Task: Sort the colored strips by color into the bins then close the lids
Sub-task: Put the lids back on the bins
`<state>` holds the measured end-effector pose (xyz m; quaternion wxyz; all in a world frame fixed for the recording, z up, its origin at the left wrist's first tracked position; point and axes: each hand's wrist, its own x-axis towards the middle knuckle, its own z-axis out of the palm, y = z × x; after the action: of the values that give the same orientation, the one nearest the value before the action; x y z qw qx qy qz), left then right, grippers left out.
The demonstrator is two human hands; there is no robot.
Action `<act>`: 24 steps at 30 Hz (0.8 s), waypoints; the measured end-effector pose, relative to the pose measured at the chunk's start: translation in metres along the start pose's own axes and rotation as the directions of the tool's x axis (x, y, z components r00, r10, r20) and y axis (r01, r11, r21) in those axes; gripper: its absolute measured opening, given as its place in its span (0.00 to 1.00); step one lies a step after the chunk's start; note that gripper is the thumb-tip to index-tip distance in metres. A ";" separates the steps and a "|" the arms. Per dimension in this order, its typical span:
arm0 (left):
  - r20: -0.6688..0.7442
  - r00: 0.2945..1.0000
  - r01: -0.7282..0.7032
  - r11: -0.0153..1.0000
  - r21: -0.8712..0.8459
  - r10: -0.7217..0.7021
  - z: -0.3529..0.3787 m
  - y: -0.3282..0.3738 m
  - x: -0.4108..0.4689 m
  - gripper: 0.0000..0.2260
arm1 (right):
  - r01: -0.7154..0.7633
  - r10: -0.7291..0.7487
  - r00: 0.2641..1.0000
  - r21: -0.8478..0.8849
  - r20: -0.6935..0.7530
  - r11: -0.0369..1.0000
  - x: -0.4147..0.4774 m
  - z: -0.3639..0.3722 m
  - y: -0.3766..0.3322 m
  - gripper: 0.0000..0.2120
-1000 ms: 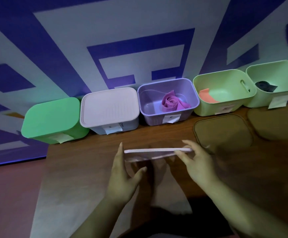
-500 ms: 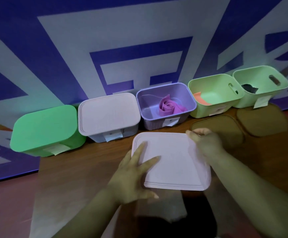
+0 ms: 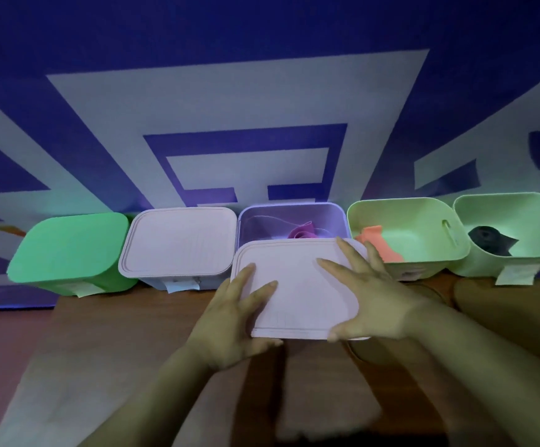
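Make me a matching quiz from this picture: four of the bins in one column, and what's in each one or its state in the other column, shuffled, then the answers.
Bins
1. far-left bin
2. middle bin
3. fourth bin
4. far-right bin

Contents or state
A. black strip
B. closed
C. orange strip
D. pink strip

Pairs: 1-B, 2-D, 3-C, 4-A
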<state>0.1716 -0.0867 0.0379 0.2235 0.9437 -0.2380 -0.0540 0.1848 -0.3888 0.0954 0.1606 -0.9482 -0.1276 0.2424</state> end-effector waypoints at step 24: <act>0.094 0.968 0.185 0.919 0.347 -0.231 0.008 -0.039 0.115 0.48 | 0.084 -0.084 0.996 -0.111 -0.002 0.990 0.130 -0.020 0.059 0.57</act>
<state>0.2876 -0.1136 0.0140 0.0362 0.9821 -0.1563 -0.0991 0.3148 -0.4061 0.0366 0.1184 -0.9503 -0.1801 0.2247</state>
